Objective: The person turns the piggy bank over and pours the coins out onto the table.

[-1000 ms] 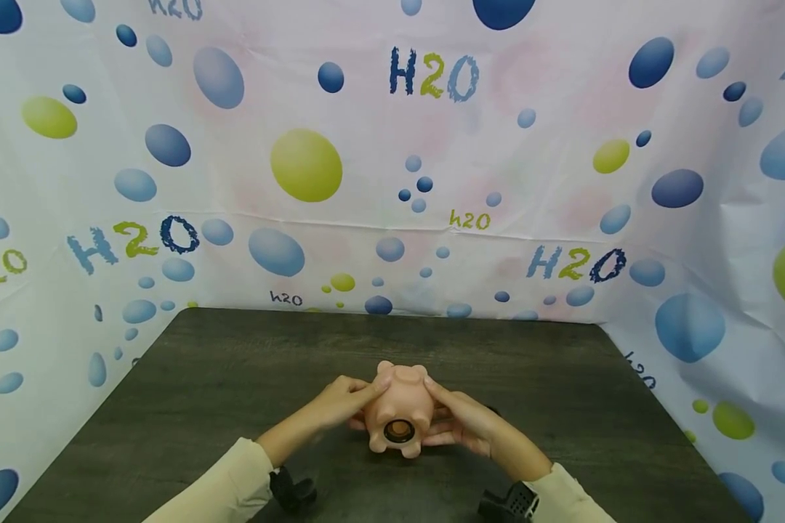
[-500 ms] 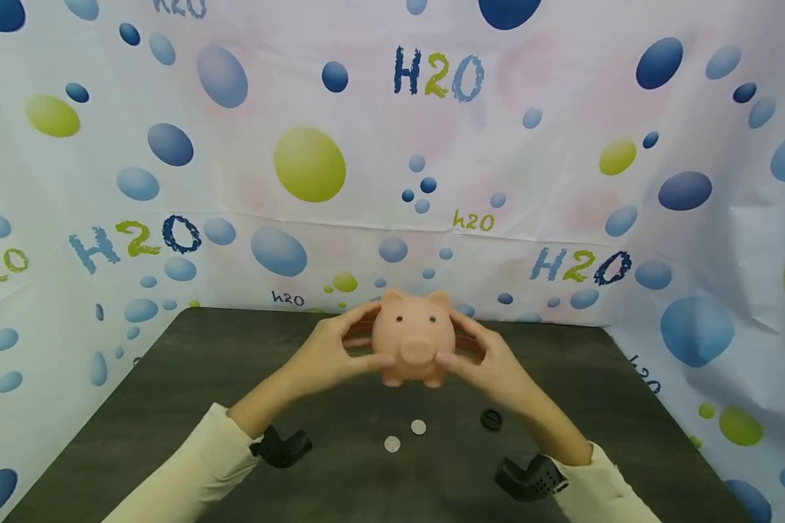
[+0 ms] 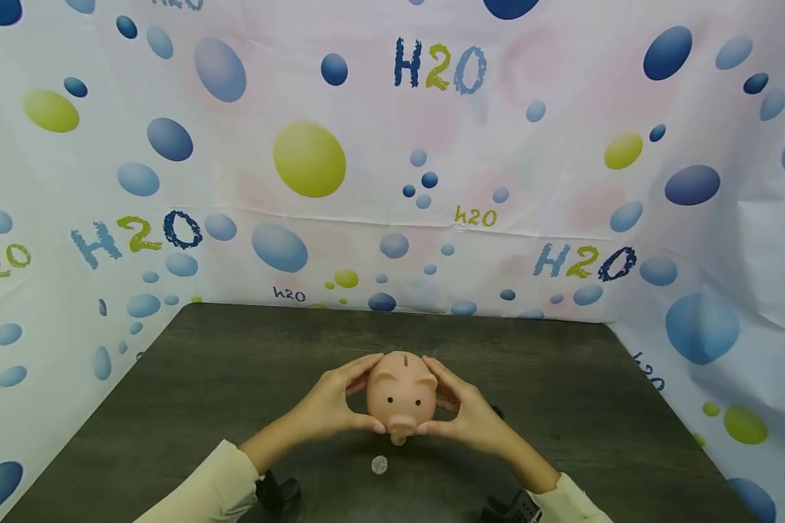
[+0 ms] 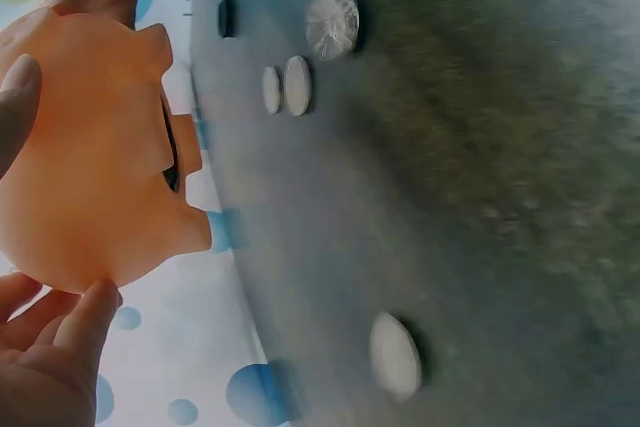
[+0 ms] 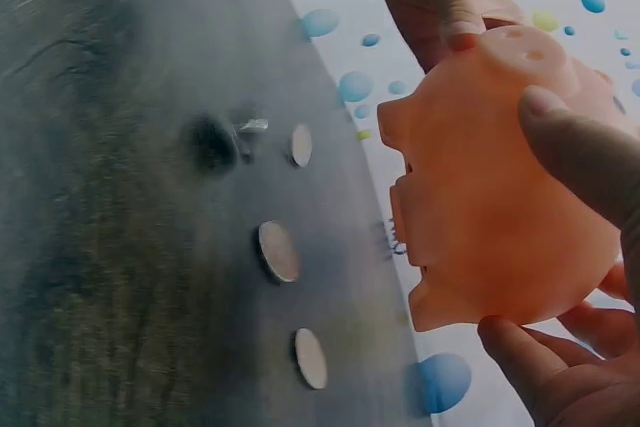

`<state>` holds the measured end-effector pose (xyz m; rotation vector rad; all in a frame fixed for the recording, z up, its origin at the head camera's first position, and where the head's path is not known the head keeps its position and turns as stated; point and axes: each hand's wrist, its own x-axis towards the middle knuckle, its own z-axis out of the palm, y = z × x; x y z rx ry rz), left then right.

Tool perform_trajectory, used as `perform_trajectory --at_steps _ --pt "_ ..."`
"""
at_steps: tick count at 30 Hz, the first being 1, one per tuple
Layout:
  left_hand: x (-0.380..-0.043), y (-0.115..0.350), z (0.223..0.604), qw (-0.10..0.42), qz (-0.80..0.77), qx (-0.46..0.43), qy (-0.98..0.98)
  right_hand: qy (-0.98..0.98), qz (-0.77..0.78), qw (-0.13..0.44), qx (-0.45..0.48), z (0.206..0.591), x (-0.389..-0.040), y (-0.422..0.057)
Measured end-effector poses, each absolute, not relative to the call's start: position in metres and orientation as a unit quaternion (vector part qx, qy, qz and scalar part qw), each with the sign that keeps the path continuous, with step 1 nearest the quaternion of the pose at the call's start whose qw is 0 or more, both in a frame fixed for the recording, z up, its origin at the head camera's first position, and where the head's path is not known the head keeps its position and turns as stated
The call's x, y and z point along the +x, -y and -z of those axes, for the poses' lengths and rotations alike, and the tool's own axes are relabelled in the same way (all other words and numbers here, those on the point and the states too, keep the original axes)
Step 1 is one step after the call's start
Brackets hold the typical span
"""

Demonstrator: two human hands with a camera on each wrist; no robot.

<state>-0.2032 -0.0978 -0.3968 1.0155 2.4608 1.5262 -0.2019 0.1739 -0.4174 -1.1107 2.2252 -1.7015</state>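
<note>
A pink piggy bank (image 3: 402, 396) is held above the dark table between both hands, its face toward me and the coin slot on top in view. My left hand (image 3: 333, 403) grips one side, thumb beside the snout. Gripping the opposite side, my right hand (image 3: 467, 414) has its thumb at the snout too. The dark-edged opening underneath shows partly in the left wrist view, just past the feet of the piggy bank (image 4: 90, 157). Several silvery coins (image 4: 333, 23) lie apart on the table below, one coin (image 3: 379, 465) in front of the piggy bank in the head view.
A small round black cap (image 4: 227, 17) lies on the table, mostly hidden behind my right hand in the head view. The dark wooden table (image 3: 235, 356) ends at a white curtain (image 3: 366, 102) printed with coloured dots, hanging behind and at both sides.
The piggy bank, first tilted with its round bottom opening toward me, was raised face-on and is now lower, its top slot showing. Coins have come into view on the table beneath it.
</note>
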Motion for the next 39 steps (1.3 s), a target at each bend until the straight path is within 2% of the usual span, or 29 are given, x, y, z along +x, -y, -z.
perform_trajectory --at_steps 16,24,29,39 --pt "-0.212 0.094 0.38 0.049 -0.514 0.324 -0.793 -0.723 0.581 0.071 -0.367 0.395 -0.212 -0.179" --pt "-0.218 0.092 0.383 0.016 -0.497 0.321 -0.806 -0.736 0.568 0.069 -0.361 0.391 -0.224 -0.178" --pt "-0.223 0.096 0.388 0.004 -0.48 0.304 -0.823 -0.747 0.553 0.087 -0.359 0.394 -0.234 -0.171" --pt "-0.234 0.107 0.404 0.034 -0.487 0.292 -0.823 -0.745 0.548 0.089 -0.37 0.418 -0.246 -0.155"
